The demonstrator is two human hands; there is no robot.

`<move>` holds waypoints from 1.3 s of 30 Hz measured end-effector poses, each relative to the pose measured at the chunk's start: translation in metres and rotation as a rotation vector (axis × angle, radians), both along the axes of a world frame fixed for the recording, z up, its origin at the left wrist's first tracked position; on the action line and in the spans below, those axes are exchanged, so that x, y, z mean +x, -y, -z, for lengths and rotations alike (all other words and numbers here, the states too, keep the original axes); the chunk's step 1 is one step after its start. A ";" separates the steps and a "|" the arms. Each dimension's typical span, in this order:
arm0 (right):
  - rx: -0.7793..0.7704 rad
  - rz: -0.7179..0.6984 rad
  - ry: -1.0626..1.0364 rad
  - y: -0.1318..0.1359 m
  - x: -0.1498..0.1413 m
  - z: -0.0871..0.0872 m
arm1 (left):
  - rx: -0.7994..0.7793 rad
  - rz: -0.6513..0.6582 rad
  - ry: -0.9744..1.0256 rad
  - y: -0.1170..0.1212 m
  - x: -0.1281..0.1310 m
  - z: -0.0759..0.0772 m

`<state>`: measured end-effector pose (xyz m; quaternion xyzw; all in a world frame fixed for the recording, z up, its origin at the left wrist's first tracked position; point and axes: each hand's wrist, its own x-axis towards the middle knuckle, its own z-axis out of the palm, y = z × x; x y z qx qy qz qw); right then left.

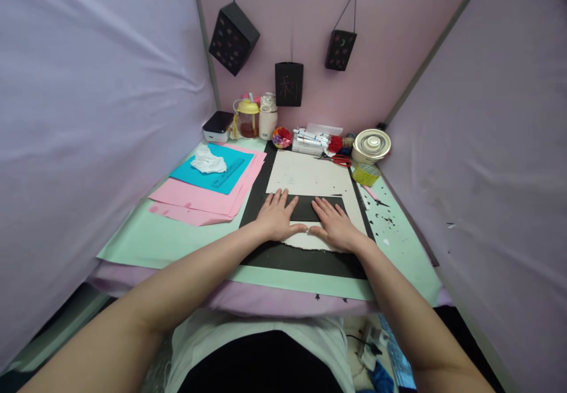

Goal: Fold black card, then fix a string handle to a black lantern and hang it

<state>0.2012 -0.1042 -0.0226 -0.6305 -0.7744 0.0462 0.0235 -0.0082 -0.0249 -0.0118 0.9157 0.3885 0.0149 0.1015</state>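
Note:
A strip of black paper (303,209) lies across a white sheet (305,173) on the table. My left hand (279,216) rests flat on the strip's left part, fingers stretched out. On its right part lies my right hand (334,221), palm down with the fingers extended. The two thumbs point towards each other and nearly meet over the white paper just below the strip. That sheet's near edge looks torn and uneven. Underneath is a larger black sheet (305,260), showing along the left side and the front.
Pink sheets (195,195), blue paper (241,174) and a crumpled white tissue (208,160) are at left. Red-handled scissors (341,161), a tape roll (365,174) and a round tin (372,145) stand right. A yellow-lidded cup (248,120) is behind; black paper boxes (289,84) hang above.

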 end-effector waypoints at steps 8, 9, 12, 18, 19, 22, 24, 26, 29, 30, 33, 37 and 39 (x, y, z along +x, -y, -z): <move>0.019 0.016 -0.014 0.002 -0.014 -0.021 | 0.054 -0.002 -0.013 -0.001 0.000 0.000; 0.045 -0.012 -0.018 0.003 -0.020 -0.024 | 0.064 -0.001 -0.015 -0.001 0.001 0.002; 0.018 -0.171 -0.064 0.008 -0.038 -0.029 | 0.094 0.000 -0.025 -0.003 0.001 0.005; -0.067 -0.169 -0.171 0.015 -0.050 -0.023 | 0.107 0.009 -0.065 -0.004 0.002 0.004; -0.075 -0.166 -0.183 0.015 -0.050 -0.022 | 0.106 0.009 -0.065 -0.004 0.002 0.004; -0.084 -0.170 -0.207 0.014 -0.049 -0.021 | 0.102 0.008 -0.070 -0.004 0.002 0.003; -0.085 -0.170 -0.213 0.015 -0.048 -0.021 | 0.101 0.011 -0.071 -0.004 0.002 0.003; -0.081 -0.143 -0.196 0.016 -0.042 -0.021 | 0.102 0.011 -0.066 -0.004 0.002 0.002; -0.054 -0.047 -0.128 0.023 -0.025 -0.018 | 0.088 0.005 -0.060 -0.004 0.002 0.001; -0.044 -0.013 -0.104 0.026 -0.018 -0.017 | 0.083 0.003 -0.059 -0.004 0.002 0.001; -0.031 0.064 -0.056 0.035 0.002 -0.013 | 0.076 -0.001 -0.055 -0.003 0.002 0.000; -0.062 0.141 -0.045 0.043 0.017 -0.009 | 0.053 -0.008 -0.060 -0.003 0.002 0.000; -0.075 0.181 -0.047 0.046 0.020 -0.008 | 0.047 -0.014 -0.059 -0.003 0.002 0.000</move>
